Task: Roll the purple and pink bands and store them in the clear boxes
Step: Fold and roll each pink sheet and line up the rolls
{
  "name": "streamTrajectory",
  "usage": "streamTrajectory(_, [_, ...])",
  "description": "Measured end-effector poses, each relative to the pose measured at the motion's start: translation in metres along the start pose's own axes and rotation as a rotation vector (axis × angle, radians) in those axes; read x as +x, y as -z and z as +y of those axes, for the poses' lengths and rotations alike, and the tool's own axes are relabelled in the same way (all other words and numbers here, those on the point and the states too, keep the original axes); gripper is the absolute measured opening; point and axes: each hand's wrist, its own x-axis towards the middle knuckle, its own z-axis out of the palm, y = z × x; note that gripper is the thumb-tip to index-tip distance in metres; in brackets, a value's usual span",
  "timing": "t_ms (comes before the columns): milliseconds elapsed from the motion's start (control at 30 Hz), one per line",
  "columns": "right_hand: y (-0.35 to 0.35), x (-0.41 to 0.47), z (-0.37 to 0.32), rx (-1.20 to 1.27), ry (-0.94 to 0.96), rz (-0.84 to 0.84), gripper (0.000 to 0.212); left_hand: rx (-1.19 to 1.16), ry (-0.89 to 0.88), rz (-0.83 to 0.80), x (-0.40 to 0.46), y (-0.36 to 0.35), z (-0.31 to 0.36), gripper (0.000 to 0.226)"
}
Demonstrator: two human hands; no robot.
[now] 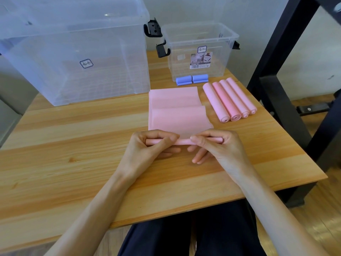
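On the surface (73, 145), right of the big box (73, 52), the left hand (147, 146) and right hand (215, 146) curl their fingers around the pink band's (177, 111) rolled near edge, left of four pink rolls (229, 99).

Both bare forearms reach from the near edge toward the middle of the scene, converging so the hands sit close together. The left hand (153, 145) has its fingers curled over, thumb tucked beneath in a pinching grip, knuckles turned up. The right hand (214, 145) mirrors it, thumb and forefinger pinched, the remaining fingers angled down and left, their tips resting low. The two wrists are bent slightly inward.
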Motion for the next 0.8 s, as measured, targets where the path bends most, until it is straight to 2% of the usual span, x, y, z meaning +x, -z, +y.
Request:
streamTrajectory(233, [-0.0003, -0.0002, -0.0001, 0.006, -0.004, -0.014, 0.015, -0.006, 0.006, 0.009, 0.0001, 0.0001, -0.0005, 0.025])
streamTrajectory(333, [0.0004, -0.0003, 0.0005, 0.009, 0.012, -0.033, 0.021, -0.001, 0.02, 0.012, 0.001, -0.0008, -0.0011, 0.027])
streamTrajectory(533, [0.0009, -0.0009, 0.001, 0.006, 0.016, -0.006, 0.01, -0.024, -0.011, -0.001, 0.0006, 0.0002, -0.0013, 0.025])
streamTrajectory(800, [-0.0012, -0.0002, 0.0005, -0.005, 0.008, -0.001, 0.014, -0.009, -0.006, 0.025, 0.0011, -0.0005, -0.0019, 0.022])
